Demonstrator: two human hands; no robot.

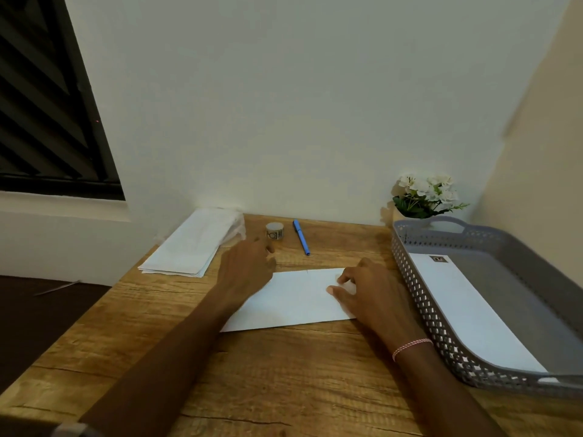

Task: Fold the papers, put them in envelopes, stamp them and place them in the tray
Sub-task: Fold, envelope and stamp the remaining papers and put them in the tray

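A white envelope (pixel 293 299) lies flat on the wooden table (pixel 268 373) in front of me. My right hand (pixel 369 291) rests on its right end, fingers pressing the paper down. My left hand (pixel 249 266) hovers over the envelope's upper left corner, fingers loosely curled and holding nothing that I can see, just short of a small roll of stamps (pixel 275 231). A stack of white papers and envelopes (pixel 197 244) lies at the back left. At the right, a grey perforated tray (pixel 419 298) holds a stamped white envelope (pixel 467 307).
A blue pen (pixel 301 237) lies beside the stamp roll near the wall. A small pot of white flowers (pixel 424 197) stands behind the tray. The table's left edge drops to a dark floor; a window is at the upper left.
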